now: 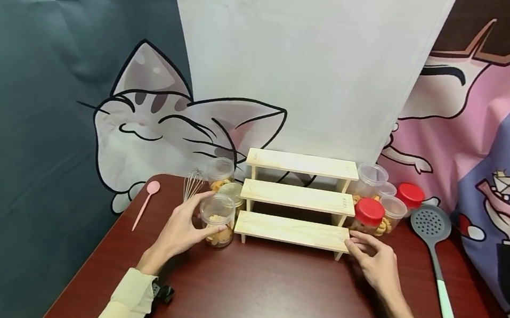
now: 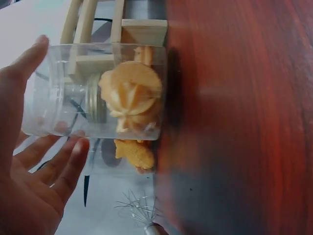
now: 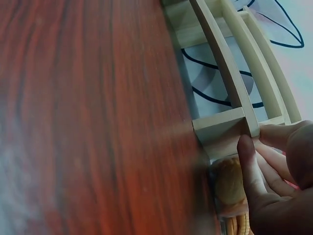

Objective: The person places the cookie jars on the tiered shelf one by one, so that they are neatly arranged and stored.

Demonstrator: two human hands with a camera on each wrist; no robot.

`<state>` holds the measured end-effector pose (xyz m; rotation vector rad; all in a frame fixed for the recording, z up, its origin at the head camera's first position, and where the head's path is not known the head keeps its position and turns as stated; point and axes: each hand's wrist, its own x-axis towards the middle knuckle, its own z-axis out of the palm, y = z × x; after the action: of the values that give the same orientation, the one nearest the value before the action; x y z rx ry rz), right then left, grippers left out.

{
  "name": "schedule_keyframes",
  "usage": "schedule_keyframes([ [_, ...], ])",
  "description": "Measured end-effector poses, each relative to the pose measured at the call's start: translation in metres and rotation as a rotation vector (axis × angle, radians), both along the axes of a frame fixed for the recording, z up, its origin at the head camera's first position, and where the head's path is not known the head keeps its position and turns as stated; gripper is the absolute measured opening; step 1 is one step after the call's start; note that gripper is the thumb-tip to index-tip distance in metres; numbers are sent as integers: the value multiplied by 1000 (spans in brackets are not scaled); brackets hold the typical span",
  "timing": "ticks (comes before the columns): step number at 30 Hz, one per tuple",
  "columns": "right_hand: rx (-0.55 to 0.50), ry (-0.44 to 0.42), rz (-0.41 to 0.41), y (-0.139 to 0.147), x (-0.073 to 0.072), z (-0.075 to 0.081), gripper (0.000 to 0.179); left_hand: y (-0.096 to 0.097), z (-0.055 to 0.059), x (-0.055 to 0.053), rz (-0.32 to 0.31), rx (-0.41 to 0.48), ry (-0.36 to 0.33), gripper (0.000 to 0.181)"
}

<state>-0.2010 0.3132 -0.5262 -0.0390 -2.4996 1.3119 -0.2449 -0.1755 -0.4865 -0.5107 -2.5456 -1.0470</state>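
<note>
My left hand (image 1: 180,230) holds a clear plastic jar (image 1: 218,209) of cookies, thumb on one side and fingers on the other. In the left wrist view, a ridged cookie (image 2: 129,98) shows through the jar's wall. The jar stands just left of a three-tier wooden shelf (image 1: 294,231). At the shelf's right end, my right hand (image 1: 379,264) pinches the corner of the lowest board between thumb and fingers; the right wrist view shows the thumb (image 3: 247,152) at that corner. Two more jars, one clear (image 1: 221,169) and one with a gold-coloured rim (image 1: 231,190), stand behind the held jar.
Right of the shelf cluster several cookie jars, including a red-lidded jar (image 1: 369,211) and a clear jar (image 1: 393,206). A grey slotted turner (image 1: 431,225) with a mint handle lies farther right. A whisk (image 1: 193,183) and a pink spoon (image 1: 148,198) are at the left.
</note>
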Motion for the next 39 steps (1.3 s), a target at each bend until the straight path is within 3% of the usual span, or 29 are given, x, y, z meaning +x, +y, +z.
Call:
schedule_keyframes([
  [7,-34,-2,19,1,0,-4,32,14,22,-3,-5,139,116,91],
  [14,-105,-20,28,1,1,-8,35,54,49,-11,-61,291,198,89],
  [24,-56,-32,-1,1,5,-8,35,132,68,-27,-198,408,192,92],
  [31,-106,-25,24,0,5,-10,34,175,76,-42,-227,523,131,91],
  [39,-101,-19,36,-1,3,-12,33,211,89,-62,-242,567,88,91],
])
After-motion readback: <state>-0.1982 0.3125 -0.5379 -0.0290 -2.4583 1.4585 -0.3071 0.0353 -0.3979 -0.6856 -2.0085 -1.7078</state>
